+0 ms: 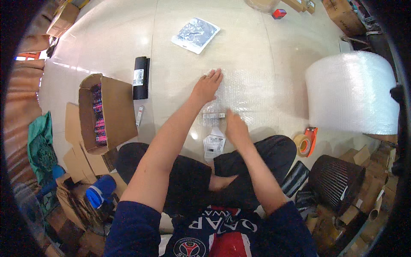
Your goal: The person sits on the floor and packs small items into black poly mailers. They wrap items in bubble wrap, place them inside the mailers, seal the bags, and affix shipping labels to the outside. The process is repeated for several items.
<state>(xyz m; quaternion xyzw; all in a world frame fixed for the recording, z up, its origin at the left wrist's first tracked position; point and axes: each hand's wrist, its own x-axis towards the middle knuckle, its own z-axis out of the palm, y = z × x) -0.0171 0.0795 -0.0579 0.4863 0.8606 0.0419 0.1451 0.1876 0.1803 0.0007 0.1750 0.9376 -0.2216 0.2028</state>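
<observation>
Left hand point(207, 88) open, flat on bubble wrap point(249, 88), likely pinning it. Right hand point(237, 128) curled at end of small box point(213, 115), maybe steadying; can't tell if gripping.

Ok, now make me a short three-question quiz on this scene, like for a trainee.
1. Multiple choice: which of these is nearest the right hand? a) large bubble wrap roll; b) narrow labelled box; c) blue roll.
2. True or false: the open carton sits to the left of the black roll.
3. Fill in the blank: the tape dispenser lies on the person's ____ side.

Key: 1. b; 2. true; 3. right.
</observation>
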